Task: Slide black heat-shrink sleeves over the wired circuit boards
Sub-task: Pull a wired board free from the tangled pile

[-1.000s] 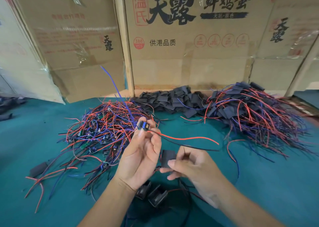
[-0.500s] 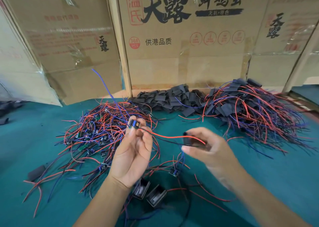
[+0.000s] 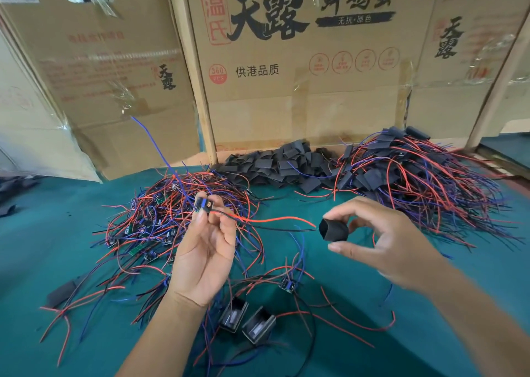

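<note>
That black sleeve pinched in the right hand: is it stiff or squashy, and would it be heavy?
Probably squashy: the black sleeve looks thin-walled, its mouth held open between the right hand's thumb and fingers, while loose ones in the sleeve pile lie flat. Likely very light, since two fingertips carry it. Flattened, it seems unlikely to roll.
</note>
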A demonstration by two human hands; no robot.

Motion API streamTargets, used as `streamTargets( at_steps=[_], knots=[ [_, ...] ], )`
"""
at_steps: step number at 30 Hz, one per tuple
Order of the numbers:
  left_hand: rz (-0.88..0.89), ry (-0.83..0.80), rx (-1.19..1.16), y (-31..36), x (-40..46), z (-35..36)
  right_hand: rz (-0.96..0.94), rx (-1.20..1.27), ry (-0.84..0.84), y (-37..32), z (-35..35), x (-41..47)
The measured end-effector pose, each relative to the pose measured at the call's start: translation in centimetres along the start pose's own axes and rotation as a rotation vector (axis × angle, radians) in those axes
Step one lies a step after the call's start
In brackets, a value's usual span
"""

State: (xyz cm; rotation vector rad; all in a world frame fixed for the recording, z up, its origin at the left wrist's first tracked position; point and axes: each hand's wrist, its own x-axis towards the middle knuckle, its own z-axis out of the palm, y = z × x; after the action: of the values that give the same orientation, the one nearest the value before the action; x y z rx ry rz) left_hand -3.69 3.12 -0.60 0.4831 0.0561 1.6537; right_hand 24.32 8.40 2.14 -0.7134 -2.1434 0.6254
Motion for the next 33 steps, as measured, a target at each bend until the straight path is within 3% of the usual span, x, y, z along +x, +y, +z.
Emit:
streamTargets(
  at_steps=[15,33],
  knots=[
    [-0.025,-0.032,-0.047,-0.02,-0.09,-0.06,0.025,0.227,-0.05,-0.3,0.98,0.14],
    [-0.01,-0.021,0.067,-0.09,-0.04,0.37,0.097,0.417,-0.139,-0.62,0.1,-0.04]
  ],
)
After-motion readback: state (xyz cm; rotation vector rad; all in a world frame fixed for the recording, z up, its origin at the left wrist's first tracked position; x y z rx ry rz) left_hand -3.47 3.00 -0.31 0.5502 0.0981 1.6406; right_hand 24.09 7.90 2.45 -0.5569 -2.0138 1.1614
